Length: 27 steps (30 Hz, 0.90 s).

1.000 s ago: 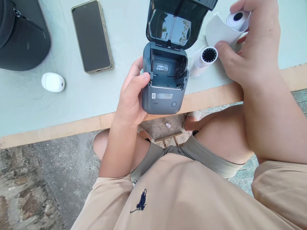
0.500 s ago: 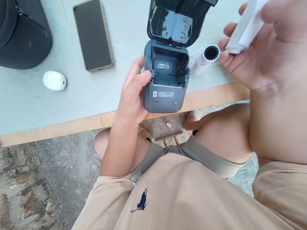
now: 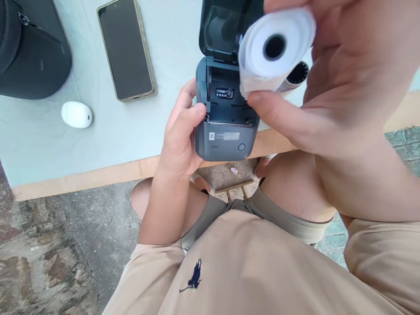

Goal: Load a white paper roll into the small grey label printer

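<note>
A dark blue-grey label printer [image 3: 226, 138] is gripped at its left side by my left hand [image 3: 180, 135]. Its lid [image 3: 223, 28] is swung up, and the bay inside looks bare, with a small printed label on its floor. My right hand [image 3: 331, 87] is closed on a white paper roll [image 3: 262, 65], whose end with a dark core hole faces me. The roll hangs over the printer's right edge and hides part of the lid and bay. Behind it, a second roll [image 3: 298, 74] with a black toothed core shows only in part.
On the pale-covered table [image 3: 114, 131] lie a smartphone [image 3: 126, 50] and a white earbud-like case [image 3: 77, 114]. A black zippered case [image 3: 36, 52] stands at the far left. The wooden table edge [image 3: 88, 177] runs just above my knees.
My right hand has brought the paper roll leftward over the printer and turned its end toward me. The left hand still holds the printer, nearly in place.
</note>
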Available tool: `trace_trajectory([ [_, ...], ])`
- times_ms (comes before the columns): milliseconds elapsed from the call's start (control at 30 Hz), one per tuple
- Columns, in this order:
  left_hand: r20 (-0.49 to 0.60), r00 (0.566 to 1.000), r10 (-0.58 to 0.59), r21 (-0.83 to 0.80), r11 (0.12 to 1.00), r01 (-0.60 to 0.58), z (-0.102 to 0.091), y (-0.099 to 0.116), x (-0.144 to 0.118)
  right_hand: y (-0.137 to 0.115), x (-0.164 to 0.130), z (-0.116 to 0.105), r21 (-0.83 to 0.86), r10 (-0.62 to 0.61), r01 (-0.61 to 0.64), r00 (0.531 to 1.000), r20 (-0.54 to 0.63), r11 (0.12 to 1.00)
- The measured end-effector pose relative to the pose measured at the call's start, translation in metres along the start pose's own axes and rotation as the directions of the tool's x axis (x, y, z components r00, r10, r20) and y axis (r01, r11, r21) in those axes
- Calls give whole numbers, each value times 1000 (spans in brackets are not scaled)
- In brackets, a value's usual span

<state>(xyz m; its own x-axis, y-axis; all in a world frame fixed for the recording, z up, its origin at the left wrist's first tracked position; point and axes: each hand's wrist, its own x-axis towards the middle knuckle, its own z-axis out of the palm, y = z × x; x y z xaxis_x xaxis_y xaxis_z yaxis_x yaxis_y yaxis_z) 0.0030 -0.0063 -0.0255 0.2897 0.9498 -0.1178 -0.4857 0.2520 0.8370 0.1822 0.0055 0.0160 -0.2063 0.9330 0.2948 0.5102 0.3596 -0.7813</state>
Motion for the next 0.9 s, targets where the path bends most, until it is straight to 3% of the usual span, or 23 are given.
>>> trace_trajectory([
  [167, 33, 999, 29, -54, 998, -27, -2, -2, -1, -8, 4, 4, -219, -221, 233, 972, 75, 948],
  [367, 59, 998, 26, -76, 997, -21, -5, -2, -2, -8, 1, 4, -297, -194, 206, 978, 71, 932],
  [600, 33, 999, 1, -74, 997, 2, -4, -1, -4, -6, 1, -1, -288, -364, 367, 929, 66, 885],
  [733, -12, 1000, 3, -71, 997, -4, 0, 0, -3, -3, -2, 0, -332, -368, 375, 926, 86, 865],
  [900, 10, 1000, 8, -34, 999, -8, 0, 0, -2, 0, -3, -1, -378, -346, 371, 928, 136, 848],
])
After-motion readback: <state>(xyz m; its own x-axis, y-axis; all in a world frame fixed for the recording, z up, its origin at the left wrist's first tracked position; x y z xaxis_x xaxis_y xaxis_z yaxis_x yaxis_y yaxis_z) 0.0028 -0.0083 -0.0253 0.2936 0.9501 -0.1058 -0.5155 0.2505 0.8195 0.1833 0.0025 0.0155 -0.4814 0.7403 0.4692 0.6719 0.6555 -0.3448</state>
